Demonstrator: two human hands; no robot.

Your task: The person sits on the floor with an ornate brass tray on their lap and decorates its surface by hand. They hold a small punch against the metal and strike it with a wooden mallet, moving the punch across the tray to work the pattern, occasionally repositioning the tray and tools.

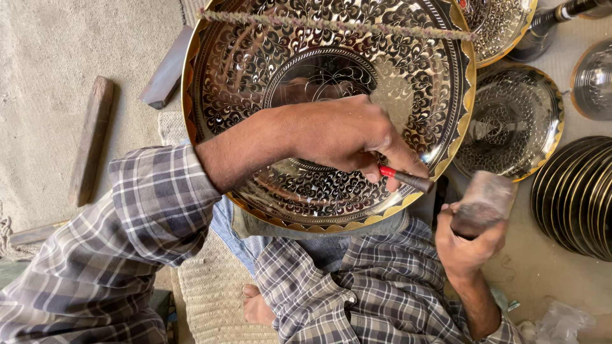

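Note:
A large round brass tray (pixel 255 76) with black floral engraving and a gold scalloped rim leans across my lap. My left hand (pixel 344 137) reaches over it and pinches a small chisel (pixel 408 179) with a red band, its tip near the tray's lower right rim. My right hand (pixel 468 245) grips a blurred wooden mallet (pixel 482 202) just right of the chisel, apart from the tray. A twisted cord (pixel 338 25) stretches across the tray's upper part.
Two smaller engraved plates (pixel 516 121) (pixel 503 25) lie to the right, and a stack of dark plates (pixel 577 194) stands at the right edge. Wooden bars (pixel 92 140) (pixel 167 70) lie on the sandy floor at left. A woven mat (pixel 210 286) is under my bare foot (pixel 257 308).

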